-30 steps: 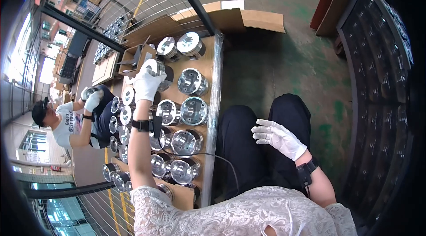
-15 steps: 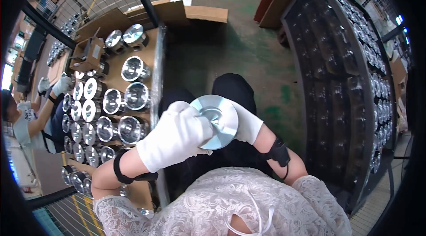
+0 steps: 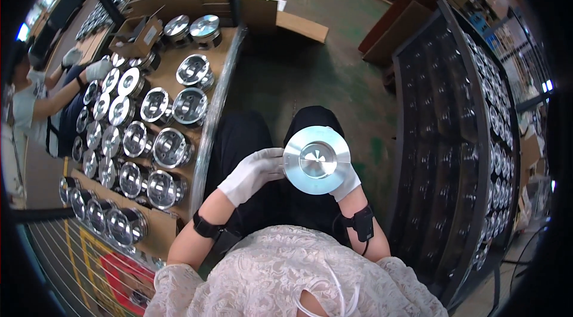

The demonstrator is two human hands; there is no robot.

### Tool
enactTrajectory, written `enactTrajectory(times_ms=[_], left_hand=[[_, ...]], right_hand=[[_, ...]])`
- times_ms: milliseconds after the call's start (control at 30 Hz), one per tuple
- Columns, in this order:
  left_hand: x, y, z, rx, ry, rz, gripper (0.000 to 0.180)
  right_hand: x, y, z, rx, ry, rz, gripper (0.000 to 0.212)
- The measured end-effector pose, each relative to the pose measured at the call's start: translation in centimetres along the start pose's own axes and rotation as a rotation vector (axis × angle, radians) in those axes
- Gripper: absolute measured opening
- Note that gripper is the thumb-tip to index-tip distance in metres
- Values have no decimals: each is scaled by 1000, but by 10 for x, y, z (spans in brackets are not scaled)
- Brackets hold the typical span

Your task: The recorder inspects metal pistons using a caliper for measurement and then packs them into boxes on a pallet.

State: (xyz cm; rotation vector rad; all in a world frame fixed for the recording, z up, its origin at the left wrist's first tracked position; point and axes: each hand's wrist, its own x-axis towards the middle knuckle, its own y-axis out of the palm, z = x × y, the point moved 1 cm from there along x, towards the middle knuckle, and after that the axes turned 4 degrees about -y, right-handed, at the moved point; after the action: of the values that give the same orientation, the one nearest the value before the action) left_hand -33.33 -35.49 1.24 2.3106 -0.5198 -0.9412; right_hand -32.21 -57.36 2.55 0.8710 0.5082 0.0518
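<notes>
Piston (image 3: 317, 160): top face now fully shown, the left hand (image 3: 253, 175) having shifted from across it to its left rim; held above the lap, between both hands.
Left hand: fingers extended against the rim; cannot tell whether they grip.
Right hand (image 3: 347, 186): gripping from the right and below, mostly hidden.
Table (image 3: 166, 65): more pistons (image 3: 169, 147), near a carton (image 3: 146, 37).

Silver piston (image 3: 317, 160), white-gloved left hand (image 3: 255, 174), cream floral-patterned top (image 3: 268, 269), black trousers (image 3: 242, 141)

Head-worn fisheye looks down; left grip (image 3: 255, 175) close below.
</notes>
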Motion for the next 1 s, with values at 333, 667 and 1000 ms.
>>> enactTrajectory(times_ms=[333, 667, 1000], left_hand=[[42, -40, 37, 166, 242, 89, 49], [10, 0, -40, 462, 710, -592, 62], [5, 8, -47, 615, 781, -604, 58]], right_hand=[[-1, 32, -21, -191, 145, -106, 40], [-26, 14, -45, 178, 282, 410, 83], [-11, 32, -63, 352, 301, 333, 64]])
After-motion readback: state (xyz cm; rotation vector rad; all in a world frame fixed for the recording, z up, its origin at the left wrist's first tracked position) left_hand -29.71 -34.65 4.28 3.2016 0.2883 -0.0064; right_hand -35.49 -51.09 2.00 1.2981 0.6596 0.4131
